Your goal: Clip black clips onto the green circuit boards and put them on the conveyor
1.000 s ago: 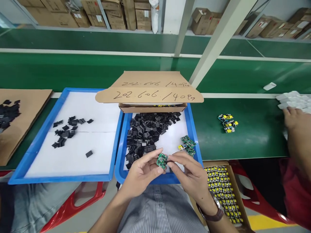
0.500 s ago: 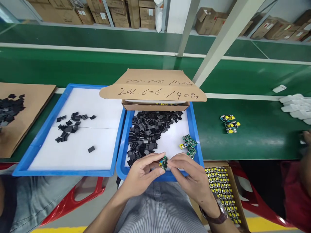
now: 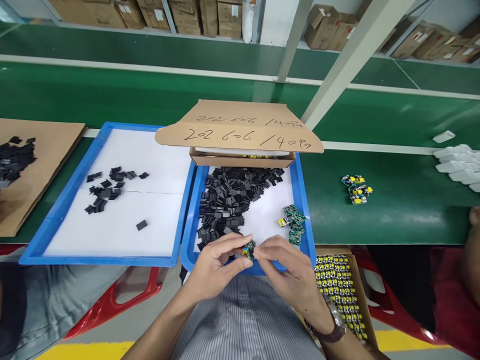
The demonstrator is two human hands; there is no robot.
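My left hand (image 3: 215,265) and my right hand (image 3: 287,272) meet over the near rim of a blue tray (image 3: 303,200). Both pinch one small green circuit board (image 3: 249,249) between their fingertips, turned nearly edge-on. Just beyond my hands lies a heap of small black plastic pieces (image 3: 232,200) on the tray's white liner. Several more green circuit boards (image 3: 293,222) lie at the tray's right side.
A second blue tray (image 3: 62,200) on the left holds a few black pieces (image 3: 108,187). A cardboard box with written flaps (image 3: 240,132) sits behind. A carton of yellow-topped parts (image 3: 339,290) stands by my right knee. Boards (image 3: 356,189) lie on the green belt. A co-worker's arm (image 3: 470,250) is at right.
The green board has been turned from flat-facing to nearly edge-on between my fingertips. The co-worker's hand at the right has pulled back from the white parts.
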